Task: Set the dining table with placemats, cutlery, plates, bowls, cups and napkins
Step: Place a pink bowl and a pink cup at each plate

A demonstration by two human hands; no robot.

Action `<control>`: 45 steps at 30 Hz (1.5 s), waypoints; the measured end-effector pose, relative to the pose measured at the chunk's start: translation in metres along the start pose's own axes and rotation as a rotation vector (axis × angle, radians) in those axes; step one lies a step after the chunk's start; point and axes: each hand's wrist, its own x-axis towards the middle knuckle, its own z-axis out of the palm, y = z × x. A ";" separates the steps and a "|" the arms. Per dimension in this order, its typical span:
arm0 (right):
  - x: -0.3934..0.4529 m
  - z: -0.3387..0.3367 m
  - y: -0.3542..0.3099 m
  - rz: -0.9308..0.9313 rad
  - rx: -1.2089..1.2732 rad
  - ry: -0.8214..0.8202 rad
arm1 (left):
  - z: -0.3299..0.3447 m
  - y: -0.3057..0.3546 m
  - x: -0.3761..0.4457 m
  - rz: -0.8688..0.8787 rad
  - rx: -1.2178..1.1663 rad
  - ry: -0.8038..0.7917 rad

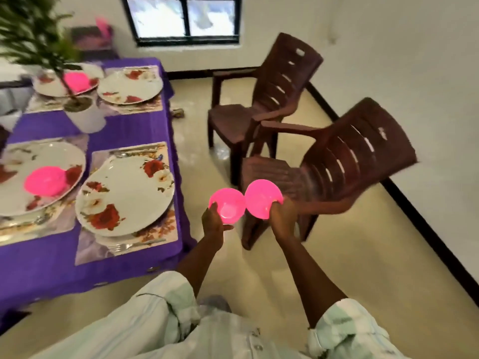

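Rolled pale sleeves (166, 307) lead to left hand (213, 221) and right hand (282, 216), each gripping a pink bowl (228, 208) beside the table (51, 268).

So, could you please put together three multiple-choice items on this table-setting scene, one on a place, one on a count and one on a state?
1. Where are the two pink bowls that the person holds?
A. Above the floor, beside the table
B. On the near chair's seat
C. On the windowsill

2. How many floral plates on the table already carry a pink bowl?
A. None
B. Two
C. Four

3. What state is the plate nearest the hands in?
A. Stacked under another plate
B. Bare, with no bowl on it
C. Turned upside down

Answers:
1 A: the left hand and the right hand each hold a pink bowl over the floor, right of the purple tablecloth.
2 B: one bowl sits on the near left plate and another bowl on the far left plate.
3 B: the nearest plate shows only its flower pattern.
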 end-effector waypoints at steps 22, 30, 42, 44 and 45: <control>0.081 0.306 -0.133 -0.308 -0.258 -0.713 | -0.124 0.123 0.144 0.134 -0.492 0.956; 0.062 0.400 -0.171 -0.427 -0.372 -1.095 | -0.168 0.133 0.162 0.116 -0.604 1.166; 0.095 0.495 -0.201 -0.988 -0.503 -1.446 | -0.137 0.165 0.206 0.119 -0.836 1.570; 0.098 0.501 -0.199 -1.035 -0.529 -1.489 | -0.127 0.162 0.208 0.109 -0.845 1.610; 0.100 0.505 -0.196 -1.052 -0.536 -1.506 | -0.123 0.161 0.209 0.107 -0.856 1.625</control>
